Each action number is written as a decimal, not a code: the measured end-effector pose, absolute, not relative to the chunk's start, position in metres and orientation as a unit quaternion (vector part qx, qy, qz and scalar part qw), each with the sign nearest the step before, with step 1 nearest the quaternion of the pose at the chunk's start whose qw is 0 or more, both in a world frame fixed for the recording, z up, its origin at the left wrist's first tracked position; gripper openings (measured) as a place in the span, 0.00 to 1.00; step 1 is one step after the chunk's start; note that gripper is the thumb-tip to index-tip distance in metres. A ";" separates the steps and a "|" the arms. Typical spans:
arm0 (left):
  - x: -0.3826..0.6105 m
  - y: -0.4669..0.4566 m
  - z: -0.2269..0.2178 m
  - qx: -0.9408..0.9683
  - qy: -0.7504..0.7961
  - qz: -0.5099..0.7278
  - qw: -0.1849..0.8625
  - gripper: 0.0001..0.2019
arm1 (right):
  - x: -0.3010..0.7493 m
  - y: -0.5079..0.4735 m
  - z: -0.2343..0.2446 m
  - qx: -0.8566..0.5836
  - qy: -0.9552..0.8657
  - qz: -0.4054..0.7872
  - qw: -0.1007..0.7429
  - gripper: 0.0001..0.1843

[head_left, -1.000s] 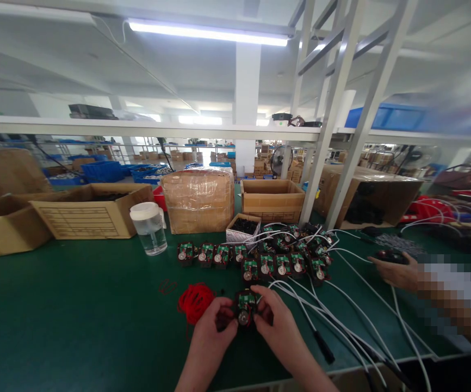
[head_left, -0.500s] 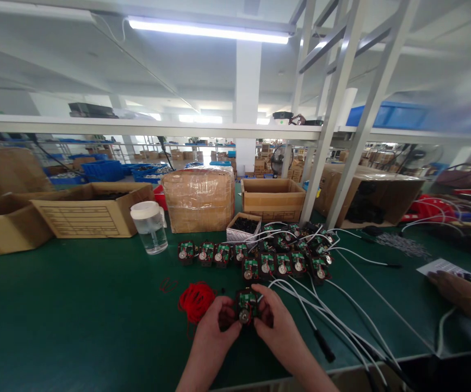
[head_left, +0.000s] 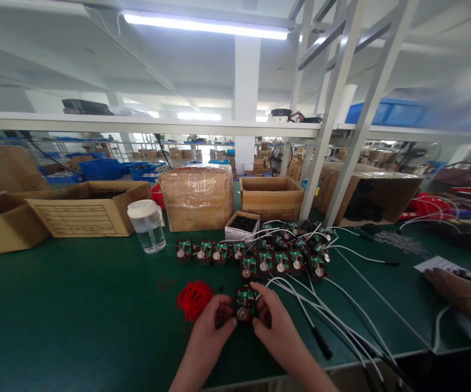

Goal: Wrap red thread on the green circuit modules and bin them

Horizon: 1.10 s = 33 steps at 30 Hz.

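My left hand [head_left: 210, 328] and my right hand [head_left: 274, 322] both pinch one small black module with a green circuit board and a round metal part [head_left: 243, 306], held just above the green table [head_left: 76, 310]. A bundle of red rubber bands [head_left: 193, 299] lies on the table beside my left hand. Behind my hands, several like modules [head_left: 260, 257] stand in rows, with white cables [head_left: 341, 321] trailing off to the right.
A clear lidded jug [head_left: 147, 225], cardboard boxes [head_left: 84, 213] and a wrapped carton [head_left: 197, 197] stand at the back. A small white box of black parts [head_left: 241, 225] sits behind the rows. Another person's hand [head_left: 459, 291] rests at the right by a white paper [head_left: 437, 264].
The other person's hand has drawn back from the cables to the far right edge. My hands still hold the module, shifted only slightly.
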<state>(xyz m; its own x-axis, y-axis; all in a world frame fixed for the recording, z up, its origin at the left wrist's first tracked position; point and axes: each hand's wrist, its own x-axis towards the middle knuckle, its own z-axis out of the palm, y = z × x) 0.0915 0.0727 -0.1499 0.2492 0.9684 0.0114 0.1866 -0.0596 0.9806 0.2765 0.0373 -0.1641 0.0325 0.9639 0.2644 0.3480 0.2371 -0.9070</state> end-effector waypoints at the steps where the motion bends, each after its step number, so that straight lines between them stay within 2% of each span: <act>1: 0.091 0.073 -0.150 0.612 0.474 0.391 0.498 0.14 | 0.276 0.038 -0.165 -0.533 -0.617 0.315 0.486 0.41; 22: 0.099 0.065 -0.142 0.622 0.506 0.405 0.441 0.11 | 0.271 0.040 -0.169 -0.538 -0.605 0.310 0.497 0.40; 33: 0.101 0.069 -0.148 0.610 0.495 0.392 0.479 0.18 | 0.264 0.040 -0.171 -0.563 -0.584 0.301 0.501 0.40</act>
<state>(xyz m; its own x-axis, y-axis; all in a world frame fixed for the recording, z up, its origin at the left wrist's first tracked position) 0.1005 0.0692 -0.1478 0.2026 0.9793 0.0043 0.2288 -0.0516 0.9721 0.2641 0.0403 -0.1713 0.1360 0.9598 0.2455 0.3565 0.1838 -0.9160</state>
